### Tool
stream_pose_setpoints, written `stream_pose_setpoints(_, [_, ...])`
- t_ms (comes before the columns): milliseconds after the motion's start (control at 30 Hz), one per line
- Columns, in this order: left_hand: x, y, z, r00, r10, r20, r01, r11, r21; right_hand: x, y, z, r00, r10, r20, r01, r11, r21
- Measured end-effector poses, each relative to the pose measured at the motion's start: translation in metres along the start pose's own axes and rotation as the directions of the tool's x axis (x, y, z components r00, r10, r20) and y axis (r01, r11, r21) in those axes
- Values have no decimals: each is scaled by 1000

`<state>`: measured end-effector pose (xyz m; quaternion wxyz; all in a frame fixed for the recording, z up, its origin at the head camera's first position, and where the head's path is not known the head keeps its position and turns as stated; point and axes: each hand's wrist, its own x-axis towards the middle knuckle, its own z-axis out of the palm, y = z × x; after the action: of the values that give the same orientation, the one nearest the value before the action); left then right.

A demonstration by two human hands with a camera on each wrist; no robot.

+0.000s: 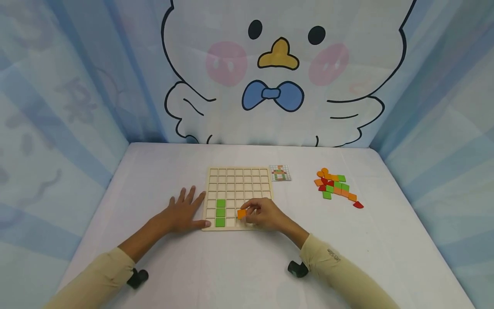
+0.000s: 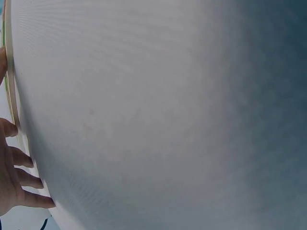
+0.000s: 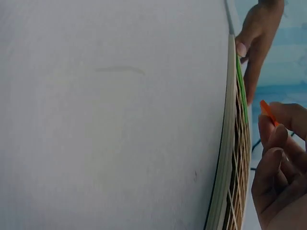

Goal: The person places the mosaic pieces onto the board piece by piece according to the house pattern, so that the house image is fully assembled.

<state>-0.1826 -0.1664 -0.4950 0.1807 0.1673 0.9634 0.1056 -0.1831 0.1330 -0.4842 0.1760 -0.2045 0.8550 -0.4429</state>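
Note:
A wooden grid board (image 1: 239,168) lies on the white table, with several green square tiles (image 1: 220,212) stacked in one column at its lower left. My right hand (image 1: 266,213) pinches an orange square tile (image 1: 241,214) just above the board's lower cells. In the right wrist view, the orange tile (image 3: 268,112) sits between thumb and fingertips, clear of the board (image 3: 225,143). Fingers spread, my left hand (image 1: 181,214) rests at the board's left edge, its thumb on the lower left corner. The left wrist view catches only part of that hand (image 2: 14,172).
A small pattern card (image 1: 280,173) lies beside the board's upper right corner. Farther right is a loose pile of orange, green and red tiles (image 1: 335,186). Printed cloth (image 1: 274,124) hangs behind the table and along both sides.

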Motion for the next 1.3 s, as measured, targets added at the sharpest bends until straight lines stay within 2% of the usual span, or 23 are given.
stream_pose_setpoints(133, [-1, 1, -2, 1000, -2, 6, 2, 1000, -7, 7, -2, 14, 1000, -28, 11, 28, 997, -76])
stream_pose_setpoints(400, [0, 1, -3, 1000, 7, 11, -7, 1000, 12, 9, -8, 29, 1000, -5, 1, 6, 986, -165])
stream_pose_setpoints(733, [-1, 1, -3, 1000, 3, 11, -4, 1000, 12, 8, -16, 30, 1000, -4, 10, 6, 975, -223])
stream_pose_setpoints(1300, [-2, 2, -4, 1000, 3, 15, -3, 1000, 12, 11, -16, 33, 1000, -5, 0, 5, 953, -302])
